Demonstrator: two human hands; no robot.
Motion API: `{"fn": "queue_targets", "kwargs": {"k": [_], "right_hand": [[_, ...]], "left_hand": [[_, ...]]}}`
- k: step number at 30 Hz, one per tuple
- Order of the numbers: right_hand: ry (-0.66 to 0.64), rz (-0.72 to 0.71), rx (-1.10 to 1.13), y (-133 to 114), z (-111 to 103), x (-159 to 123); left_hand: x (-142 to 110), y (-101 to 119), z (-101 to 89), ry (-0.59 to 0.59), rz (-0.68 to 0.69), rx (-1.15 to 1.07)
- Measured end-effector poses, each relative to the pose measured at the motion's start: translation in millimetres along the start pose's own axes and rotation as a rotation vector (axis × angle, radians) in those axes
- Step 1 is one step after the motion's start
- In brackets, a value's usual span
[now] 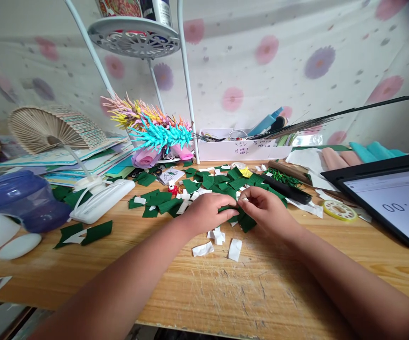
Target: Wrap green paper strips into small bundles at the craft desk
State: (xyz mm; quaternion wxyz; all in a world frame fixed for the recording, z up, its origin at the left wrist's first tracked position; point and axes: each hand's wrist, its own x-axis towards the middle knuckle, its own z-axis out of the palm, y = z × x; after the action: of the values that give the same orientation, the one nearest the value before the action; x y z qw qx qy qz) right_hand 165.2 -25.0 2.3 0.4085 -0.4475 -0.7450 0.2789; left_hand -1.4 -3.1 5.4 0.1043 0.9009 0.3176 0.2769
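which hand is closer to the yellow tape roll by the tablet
Right. The right hand is to the left of the yellow tape roll; the left hand is farther left, beyond the right hand.

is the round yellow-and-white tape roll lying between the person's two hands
No, the round yellow-and-white tape roll lies to the right of the bare right hand, near the black-framed tablet.
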Motion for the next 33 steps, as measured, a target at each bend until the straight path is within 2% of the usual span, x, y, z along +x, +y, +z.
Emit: {"fn": "queue_targets", "kwargs": {"k": [6, 12, 17, 21, 24, 29, 33], "right_hand": [[-0.113, 0.122, 0.413, 6.0, 2.4, 2.3], [-0.094, 0.156, 0.549, 2.7, 5.6, 2.0], [-0.097, 0.163, 0.557, 0.6, 6.7, 1.4], [-0.069, 0.091, 0.455, 5.8, 7.1, 1.7], [-0.047, 0.09, 0.398, 9.1, 7.4, 1.4], [-0.097, 0.082, 0.475, 4.9, 4.8, -1.2], [-0.121, 0.03, 0.415, 2.3, 2.0, -1.2]], "left_hand": [[0.0, 1.8, -0.5, -0.007, 0.035, 0.002], [-1.2, 3.1, 0.2, 0.037, -0.017, -0.045], [-1.8, 1.9, 0.2, 0.057, -0.06, -0.049], [-2.2, 2.2, 0.1, 0.092, -0.058, -0.067], [-2.1, 3.8, -1.2, 0.095, -0.041, -0.047], [-1.9, 6.0, -5.2, 0.093, 0.013, -0.004], [-1.1, 2.4, -4.0, 0.127, 0.025, -0.026]]}}
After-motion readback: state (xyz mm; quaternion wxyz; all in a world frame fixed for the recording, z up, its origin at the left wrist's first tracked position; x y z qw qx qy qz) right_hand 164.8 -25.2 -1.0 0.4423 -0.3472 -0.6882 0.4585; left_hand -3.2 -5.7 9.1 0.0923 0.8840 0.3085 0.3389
